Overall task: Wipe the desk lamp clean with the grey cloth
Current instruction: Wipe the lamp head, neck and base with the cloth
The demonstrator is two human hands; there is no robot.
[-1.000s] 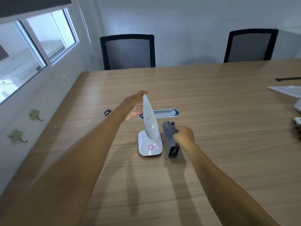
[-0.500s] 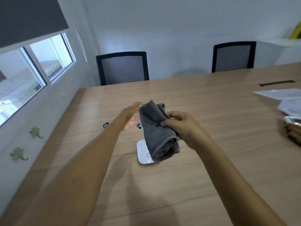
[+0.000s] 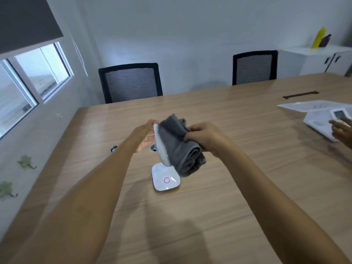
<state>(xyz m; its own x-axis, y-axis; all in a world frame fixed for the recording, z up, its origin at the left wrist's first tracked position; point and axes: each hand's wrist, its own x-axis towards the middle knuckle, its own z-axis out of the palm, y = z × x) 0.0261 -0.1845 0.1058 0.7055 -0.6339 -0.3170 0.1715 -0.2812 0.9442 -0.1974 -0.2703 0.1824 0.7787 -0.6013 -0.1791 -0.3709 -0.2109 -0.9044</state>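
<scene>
A white desk lamp [image 3: 165, 181] stands on the wooden table [image 3: 238, 187], its square base marked with a pink ring. Its upright white head is mostly covered by the folded grey cloth [image 3: 180, 147]. My right hand [image 3: 202, 135] grips the cloth and presses it against the right side of the lamp head. Flat against the left side of the head rests my left hand [image 3: 145, 135], fingers extended and steadying it. Only a thin white edge of the head shows between hand and cloth.
Two black mesh chairs [image 3: 131, 81] [image 3: 254, 66] stand at the far edge. Papers and a white device [image 3: 323, 115] lie at the right, where another person's hand [image 3: 342, 130] rests. A cable port [image 3: 154, 148] sits behind the lamp. A window is on the left wall.
My right hand lifted the grey cloth off the table beside the lamp base and brought it up onto the lamp head. My left hand stayed against the head.
</scene>
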